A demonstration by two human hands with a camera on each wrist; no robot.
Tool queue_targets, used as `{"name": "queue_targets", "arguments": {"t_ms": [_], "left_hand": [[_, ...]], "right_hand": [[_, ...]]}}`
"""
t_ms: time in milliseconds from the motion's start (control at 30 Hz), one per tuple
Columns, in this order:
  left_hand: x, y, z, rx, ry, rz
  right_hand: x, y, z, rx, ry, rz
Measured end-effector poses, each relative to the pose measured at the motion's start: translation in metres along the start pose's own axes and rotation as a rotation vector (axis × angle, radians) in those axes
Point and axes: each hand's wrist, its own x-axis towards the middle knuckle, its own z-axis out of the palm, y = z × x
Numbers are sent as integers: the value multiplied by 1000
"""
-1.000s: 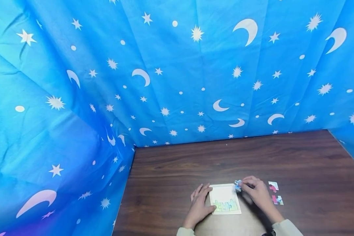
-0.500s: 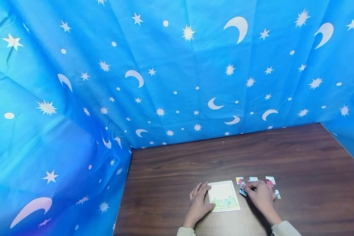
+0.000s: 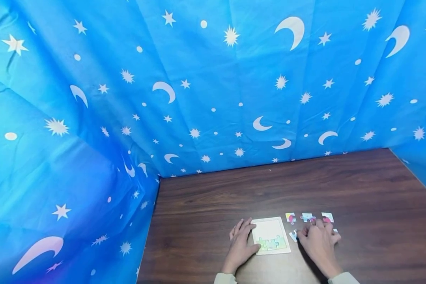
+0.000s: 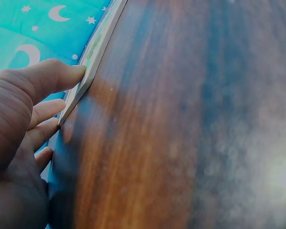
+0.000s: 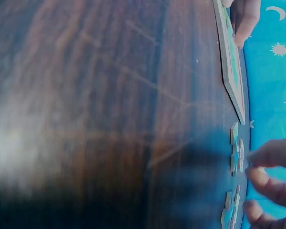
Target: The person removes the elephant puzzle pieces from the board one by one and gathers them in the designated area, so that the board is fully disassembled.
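Note:
A pale square puzzle tray (image 3: 269, 227) lies on the table, with joined green jigsaw pieces (image 3: 271, 243) along its near side. My left hand (image 3: 238, 245) rests at the tray's left edge, thumb on the rim and fingers spread along the side. My right hand (image 3: 319, 242) hovers palm-down over loose pieces, with nothing visible between its fingertips. By its thumb lies a blue-and-white jigsaw piece (image 3: 293, 235). Beyond the fingers are a yellow-and-red piece (image 3: 290, 217), a pale blue piece (image 3: 307, 217) and a white-and-red piece (image 3: 327, 217). Another piece is mostly hidden by the right hand.
The dark wooden table (image 3: 213, 205) extends beyond both hands. A blue cloth (image 3: 220, 79) with white moons and stars hangs behind it and on the left side.
The right hand brought a blue-and-white jigsaw piece from the tray's far right corner down to the table, let it go and shifted right over the other pieces. The left hand stays put.

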Motion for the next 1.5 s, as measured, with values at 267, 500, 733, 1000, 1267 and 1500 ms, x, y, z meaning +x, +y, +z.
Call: {"name": "queue_targets", "arguments": {"t_ms": [267,500,733,1000,1267,1500], "left_hand": [[3,-4,-3,53,-11,35],[5,-4,-4,54,-25,38],[6,-5,-5,48,-1,92],[7,4,-2,86,19,223],[0,11,-5,208,-61,227],[-7,8,-4,270,-96,224]], "right_hand": [[-1,2,1,17,-61,-50],[0,-4,4,48,-12,-139],[3,-10,4,62,-202,-369],[10,-10,5,30,-244,-513],[17,-14,5,31,-232,-626],[14,-11,11,4,-217,-699]]}}
